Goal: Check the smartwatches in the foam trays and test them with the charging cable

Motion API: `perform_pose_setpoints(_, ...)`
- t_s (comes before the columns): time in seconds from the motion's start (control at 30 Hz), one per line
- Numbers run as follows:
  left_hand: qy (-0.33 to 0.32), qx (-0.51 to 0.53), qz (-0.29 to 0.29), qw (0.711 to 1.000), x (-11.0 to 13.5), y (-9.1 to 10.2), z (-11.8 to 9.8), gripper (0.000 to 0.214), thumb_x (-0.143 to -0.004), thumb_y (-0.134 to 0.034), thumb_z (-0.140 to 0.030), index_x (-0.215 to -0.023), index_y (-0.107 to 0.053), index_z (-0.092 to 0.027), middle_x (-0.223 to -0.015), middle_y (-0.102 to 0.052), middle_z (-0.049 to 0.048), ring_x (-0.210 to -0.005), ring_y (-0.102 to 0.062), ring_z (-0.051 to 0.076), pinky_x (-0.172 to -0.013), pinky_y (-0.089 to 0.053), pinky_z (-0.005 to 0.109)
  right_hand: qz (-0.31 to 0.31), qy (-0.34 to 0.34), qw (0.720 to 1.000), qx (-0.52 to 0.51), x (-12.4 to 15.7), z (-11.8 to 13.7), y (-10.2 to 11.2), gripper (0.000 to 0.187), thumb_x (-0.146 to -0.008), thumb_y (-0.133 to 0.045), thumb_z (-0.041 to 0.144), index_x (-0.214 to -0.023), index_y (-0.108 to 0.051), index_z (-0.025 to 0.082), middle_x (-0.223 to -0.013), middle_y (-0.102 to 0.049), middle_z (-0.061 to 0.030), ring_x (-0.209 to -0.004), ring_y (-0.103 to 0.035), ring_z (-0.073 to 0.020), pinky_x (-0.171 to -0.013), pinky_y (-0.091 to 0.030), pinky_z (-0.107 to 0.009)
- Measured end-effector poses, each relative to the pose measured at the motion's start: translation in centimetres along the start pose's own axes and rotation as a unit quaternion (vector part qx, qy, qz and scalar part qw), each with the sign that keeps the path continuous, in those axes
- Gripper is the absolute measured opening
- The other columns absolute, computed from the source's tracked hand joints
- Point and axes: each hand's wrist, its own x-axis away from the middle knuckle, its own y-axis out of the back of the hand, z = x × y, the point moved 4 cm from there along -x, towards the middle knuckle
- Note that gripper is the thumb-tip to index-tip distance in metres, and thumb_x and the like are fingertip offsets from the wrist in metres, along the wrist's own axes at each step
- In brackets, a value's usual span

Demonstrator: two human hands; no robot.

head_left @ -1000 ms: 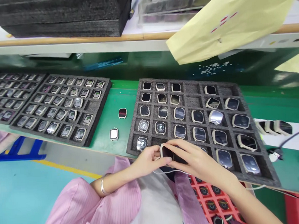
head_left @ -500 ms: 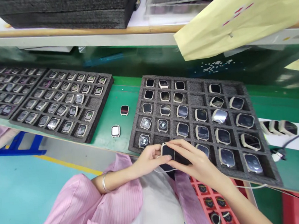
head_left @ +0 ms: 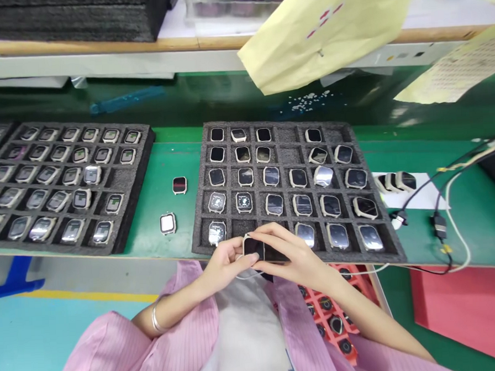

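Note:
A small smartwatch body (head_left: 254, 247) with a pale case and dark screen sits between both my hands at the near edge of a dark foam tray (head_left: 284, 135). My left hand (head_left: 225, 262) pinches its left side. My right hand (head_left: 293, 255) curls over its right side and top. A thin white cable runs below the watch body under my hands. The tray's pockets hold several more watch bodies, some with lit faces.
A second foam tray (head_left: 140, 158) of watch bodies lies to the left. Two loose watch bodies (head_left: 180, 184) (head_left: 167, 223) rest on the green bench between the trays. Cables and plugs (head_left: 439, 224) lie at right. A red tray (head_left: 333, 314) sits under my right forearm.
The view has swung to the right, so the trays sit further left in the picture. My hands stay on the watch body at the tray's near edge.

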Motion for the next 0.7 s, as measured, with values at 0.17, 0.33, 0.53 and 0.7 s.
perform_pose_setpoints(0.17,0.004,0.009,0.005,1.000,0.0,0.2,0.1,0.034,-0.076,-0.072,-0.040,-0.090,-0.063,-0.010,-0.063,-0.052,-0.0027,-0.050,-0.039,0.006,-0.050,-0.032,0.020,-0.001,-0.005,1.000,-0.017,-0.1,0.0,0.0,0.046,-0.089,-0.065,0.023,-0.132,-0.050,0.021,-0.110,-0.054,-0.0085,-0.099,-0.057,-0.0212,-0.083,-0.053,-0.036)
perform_pose_setpoints(0.33,0.014,0.017,-0.004,1.000,0.1,0.5,0.7,0.033,-0.075,-0.073,-0.041,-0.082,-0.060,-0.012,-0.053,-0.044,-0.0071,-0.042,-0.028,0.003,-0.043,-0.024,0.018,-0.009,-0.003,1.000,-0.028,-0.3,0.2,0.0,0.048,-0.086,-0.069,0.028,-0.130,-0.052,0.020,-0.106,-0.055,-0.0080,-0.096,-0.058,-0.0206,-0.081,-0.053,-0.034)
perform_pose_setpoints(0.53,0.047,0.022,0.020,0.998,0.0,0.5,0.8,0.039,-0.083,-0.061,-0.048,-0.066,-0.054,-0.013,-0.046,-0.058,-0.0011,-0.030,-0.021,0.002,-0.033,-0.012,0.018,-0.046,-0.056,0.997,0.006,-0.4,0.3,-0.1,0.038,-0.085,-0.070,0.034,-0.116,-0.060,0.014,-0.090,-0.057,-0.0056,-0.078,-0.058,-0.0183,-0.067,-0.050,-0.031)
perform_pose_setpoints(0.7,0.083,0.044,0.054,0.994,-0.2,0.2,-0.2,0.045,-0.087,-0.053,-0.053,-0.070,-0.059,-0.011,-0.062,-0.071,0.0101,-0.027,-0.019,0.001,-0.030,-0.011,0.020,-0.049,-0.105,0.993,-0.015,-0.5,-0.2,-0.3,0.026,-0.090,-0.063,0.033,-0.106,-0.065,0.013,-0.078,-0.055,-0.0018,-0.064,-0.055,-0.0140,-0.059,-0.046,-0.027)
